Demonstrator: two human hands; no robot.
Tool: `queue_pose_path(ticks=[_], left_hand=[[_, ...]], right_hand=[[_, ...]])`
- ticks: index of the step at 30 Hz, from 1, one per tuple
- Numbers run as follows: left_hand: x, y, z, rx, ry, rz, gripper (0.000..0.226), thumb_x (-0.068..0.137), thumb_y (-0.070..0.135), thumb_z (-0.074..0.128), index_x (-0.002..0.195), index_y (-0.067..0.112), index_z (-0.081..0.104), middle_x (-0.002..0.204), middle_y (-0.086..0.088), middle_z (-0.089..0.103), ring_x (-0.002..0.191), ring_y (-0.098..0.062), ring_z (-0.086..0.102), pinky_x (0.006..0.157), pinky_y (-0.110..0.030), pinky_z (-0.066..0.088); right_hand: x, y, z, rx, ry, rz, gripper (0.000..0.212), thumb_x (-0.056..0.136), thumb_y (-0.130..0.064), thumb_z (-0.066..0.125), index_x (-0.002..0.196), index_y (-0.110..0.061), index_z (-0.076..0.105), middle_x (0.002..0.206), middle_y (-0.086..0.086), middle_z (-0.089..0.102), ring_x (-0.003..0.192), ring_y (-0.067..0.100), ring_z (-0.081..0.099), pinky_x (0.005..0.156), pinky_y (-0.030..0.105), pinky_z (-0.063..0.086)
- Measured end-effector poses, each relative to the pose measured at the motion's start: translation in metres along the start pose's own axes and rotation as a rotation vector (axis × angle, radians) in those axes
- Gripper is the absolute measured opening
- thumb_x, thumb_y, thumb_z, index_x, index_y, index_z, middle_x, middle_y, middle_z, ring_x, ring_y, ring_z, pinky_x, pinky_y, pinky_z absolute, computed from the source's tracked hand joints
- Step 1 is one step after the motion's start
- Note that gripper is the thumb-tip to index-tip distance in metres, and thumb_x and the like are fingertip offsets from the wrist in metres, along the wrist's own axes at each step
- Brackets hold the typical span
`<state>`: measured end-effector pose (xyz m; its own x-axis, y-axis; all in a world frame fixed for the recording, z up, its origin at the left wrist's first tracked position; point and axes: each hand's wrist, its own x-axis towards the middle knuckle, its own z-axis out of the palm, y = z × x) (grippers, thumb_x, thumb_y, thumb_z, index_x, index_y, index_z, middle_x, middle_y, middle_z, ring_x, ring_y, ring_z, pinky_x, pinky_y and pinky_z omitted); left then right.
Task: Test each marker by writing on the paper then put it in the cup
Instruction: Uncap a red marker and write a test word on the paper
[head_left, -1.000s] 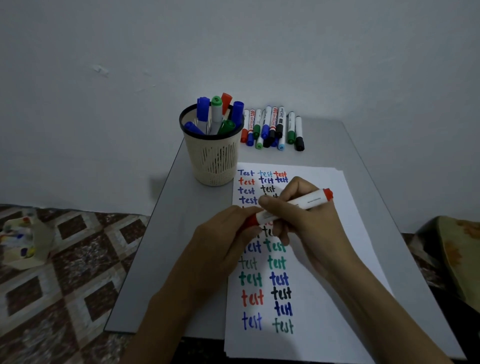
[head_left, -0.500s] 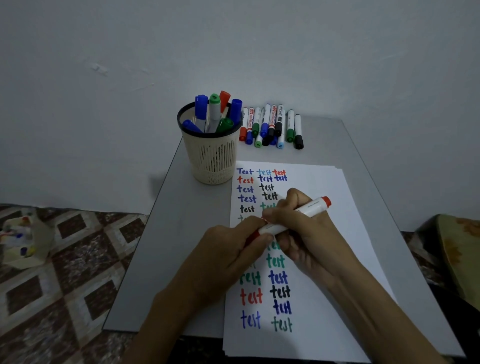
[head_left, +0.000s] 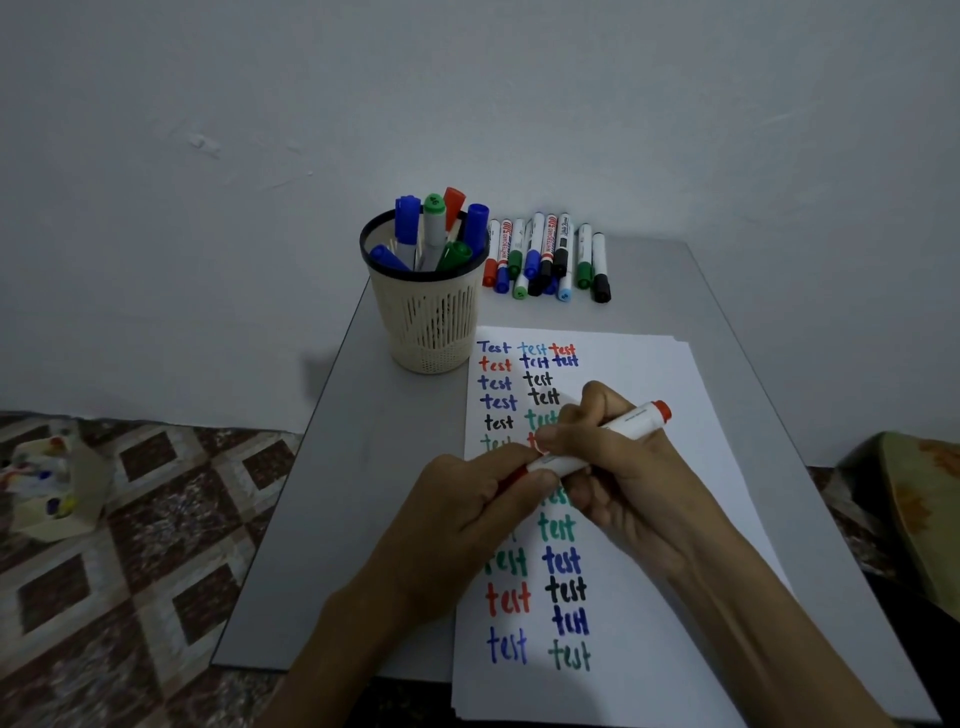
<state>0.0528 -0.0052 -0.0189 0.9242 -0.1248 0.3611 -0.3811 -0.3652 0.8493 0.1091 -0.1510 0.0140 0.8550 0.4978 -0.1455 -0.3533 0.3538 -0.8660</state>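
Note:
My right hand (head_left: 618, 478) grips the white barrel of a red marker (head_left: 631, 421), its red tail end pointing up and right. My left hand (head_left: 467, 519) pinches the red cap (head_left: 511, 475) at the marker's lower left end. Both hands hover over the white paper (head_left: 675, 519), which carries rows of the word "test" in several colours. A beige mesh cup (head_left: 428, 322) with a black rim stands behind the paper's left corner and holds several capped markers (head_left: 434, 228). A row of loose markers (head_left: 545, 260) lies at the back of the table.
The small grey table (head_left: 337, 493) stands against a pale wall. Patterned floor tiles lie to the left, with a crumpled, paint-stained paper object (head_left: 47, 483) on them. A yellowish cushion (head_left: 919, 509) sits at the right edge.
Both hands and the red marker have dropped slightly toward the paper and tilted steeper. My left hand stays on the cap end.

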Motion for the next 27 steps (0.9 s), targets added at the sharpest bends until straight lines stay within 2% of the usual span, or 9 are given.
queue_pose_path(ticks=[3,8,12,15,18,20,22,24,27], left_hand=[[0.000,0.003,-0.001,-0.054,-0.008,-0.036,0.044,0.092,0.040,0.043,0.094,0.001,0.063,0.072,-0.008,0.065,0.062,-0.015,0.065,0.055,-0.019,0.048],[-0.001,0.002,-0.002,-0.130,-0.031,-0.086,0.043,0.091,0.038,0.047,0.093,-0.002,0.064,0.077,-0.009,0.068,0.066,-0.013,0.067,0.058,-0.017,0.048],[0.000,0.008,-0.009,-0.246,-0.088,-0.146,0.020,0.092,0.020,0.052,0.104,0.013,0.066,0.067,0.015,0.068,0.058,0.002,0.063,0.054,-0.006,0.042],[0.004,0.006,-0.009,-0.109,-0.029,-0.042,0.015,0.095,0.023,0.051,0.107,0.024,0.061,0.061,0.024,0.061,0.054,0.006,0.057,0.052,-0.004,0.039],[0.004,-0.001,-0.009,0.029,0.027,-0.003,0.024,0.093,0.040,0.044,0.110,0.033,0.060,0.069,0.014,0.062,0.058,-0.004,0.061,0.053,-0.012,0.044],[0.001,-0.005,-0.012,0.130,0.072,-0.011,0.029,0.093,0.047,0.041,0.113,0.036,0.059,0.072,0.013,0.064,0.064,-0.003,0.064,0.054,-0.011,0.044],[-0.002,-0.007,-0.016,0.241,0.120,-0.025,0.032,0.092,0.049,0.039,0.117,0.039,0.056,0.079,0.013,0.066,0.071,-0.001,0.064,0.056,-0.012,0.045],[-0.002,-0.011,-0.018,0.332,0.121,-0.028,0.033,0.093,0.045,0.037,0.120,0.038,0.053,0.095,0.011,0.065,0.084,-0.005,0.062,0.068,-0.025,0.050],[-0.001,-0.019,-0.013,0.420,0.057,-0.013,0.033,0.095,0.035,0.037,0.124,0.029,0.051,0.102,0.013,0.055,0.094,-0.005,0.051,0.082,-0.030,0.042]], right_hand=[[0.001,0.000,-0.002,0.003,-0.008,-0.010,0.031,0.073,0.006,0.065,0.056,-0.010,0.046,0.054,0.010,0.052,0.030,0.011,0.046,0.028,0.015,0.035],[0.002,0.002,-0.005,0.006,-0.047,-0.023,0.032,0.074,0.008,0.068,0.058,-0.009,0.045,0.056,0.009,0.052,0.033,0.011,0.048,0.030,0.016,0.037],[-0.002,-0.004,-0.006,-0.019,-0.100,-0.096,0.032,0.076,0.013,0.064,0.060,-0.006,0.044,0.056,0.012,0.051,0.030,0.014,0.049,0.031,0.016,0.038],[0.001,-0.006,-0.005,0.015,-0.091,-0.110,0.031,0.077,0.011,0.063,0.060,-0.007,0.045,0.053,0.008,0.051,0.029,0.012,0.046,0.031,0.016,0.037],[0.004,-0.008,-0.002,-0.019,-0.032,-0.100,0.024,0.077,0.003,0.062,0.061,-0.007,0.047,0.048,0.007,0.050,0.029,0.011,0.038,0.032,0.014,0.034],[0.006,-0.015,-0.006,-0.021,0.058,-0.098,0.016,0.077,-0.003,0.063,0.066,-0.007,0.052,0.049,0.004,0.053,0.033,0.009,0.041,0.033,0.014,0.035],[0.013,-0.026,-0.017,-0.021,0.189,-0.147,0.007,0.081,-0.007,0.062,0.077,-0.006,0.056,0.060,0.005,0.064,0.043,0.010,0.056,0.039,0.014,0.046],[0.025,-0.037,-0.030,-0.081,0.276,-0.224,0.003,0.086,-0.006,0.061,0.085,-0.005,0.059,0.077,0.009,0.072,0.064,0.016,0.069,0.053,0.018,0.054],[0.048,-0.044,-0.042,-0.281,0.308,-0.313,0.011,0.079,0.000,0.070,0.082,-0.007,0.062,0.090,0.015,0.071,0.077,0.022,0.071,0.058,0.022,0.055]])
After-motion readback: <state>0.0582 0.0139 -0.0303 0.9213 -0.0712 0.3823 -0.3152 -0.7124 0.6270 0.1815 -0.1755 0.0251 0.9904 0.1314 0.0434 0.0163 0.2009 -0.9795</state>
